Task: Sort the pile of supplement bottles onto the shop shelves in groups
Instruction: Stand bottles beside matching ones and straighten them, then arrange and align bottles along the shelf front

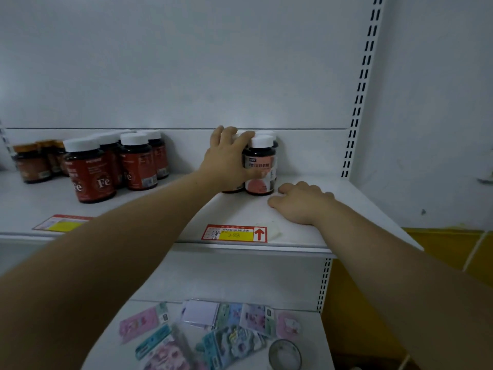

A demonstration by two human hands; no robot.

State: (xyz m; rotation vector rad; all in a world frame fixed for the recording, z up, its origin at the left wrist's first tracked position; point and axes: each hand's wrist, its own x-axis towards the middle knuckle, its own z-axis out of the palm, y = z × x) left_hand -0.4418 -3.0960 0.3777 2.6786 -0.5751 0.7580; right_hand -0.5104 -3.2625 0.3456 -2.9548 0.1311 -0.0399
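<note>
On the white shelf (320, 231) stands a small group of dark bottles with white caps and pink labels (261, 166) near the back wall. My left hand (226, 158) wraps round the left bottle of that group, fingers over its cap, hiding most of it. Just right of the group, my right hand (301, 202) rests on the shelf, fingers loosely curled, holding nothing. Further left stand several dark bottles with red "Fe" labels and white caps (106, 166). At the far left are brown bottles with orange caps (34, 162).
Two red-and-yellow price tags (234, 233) (62, 222) lie on the shelf's front edge. The lower shelf holds several pastel card packets (202, 329) and a round lidded tub (285, 353). A slotted upright (357, 102) bounds the shelf on the right; beyond it are a wall and a yellow floor.
</note>
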